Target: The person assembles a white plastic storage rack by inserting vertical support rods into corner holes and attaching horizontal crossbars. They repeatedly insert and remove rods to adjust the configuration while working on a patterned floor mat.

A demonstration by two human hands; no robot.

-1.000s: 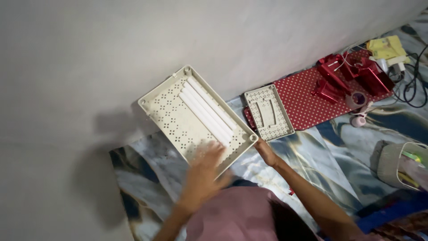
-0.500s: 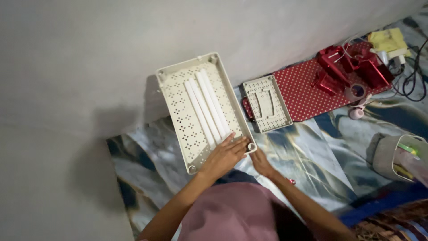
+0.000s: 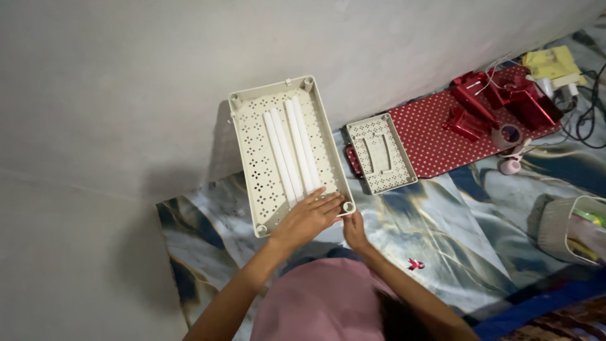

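**Both hands on near end of perforated tray**

Left hand [image 3: 307,219]: palm down, fingers spread flat on the near end of the beige perforated tray [image 3: 255,151], fingertips over the lower ends of the white tubes [image 3: 291,146]. Pressing, not curled around anything.

Right hand [image 3: 354,230]: at the tray's near right corner, thumb side touching the rim by the corner post. Mostly under the tray edge, so can't tell if it's gripping or just bracing.

Tray: long rectangular, raised rim, round posts at corners, patterned holes in the floor. Far end leans against the grey wall [image 3: 158,76], near end sits over the marbled blue-grey sheet [image 3: 454,215]. Four white tubes lie side by side lengthwise inside it.

Just right of the tray: smaller perforated panel [image 3: 380,153], flat, partly overlapping a red dotted mat [image 3: 435,139]. On the mat's far end, red metal parts [image 3: 499,101]. Beyond: yellow packet [image 3: 550,63], black cables [image 3: 590,113], tape roll [image 3: 507,135]. Small red piece [image 3: 415,264] on the sheet near the right forearm. Basket [image 3: 577,230] at right edge.
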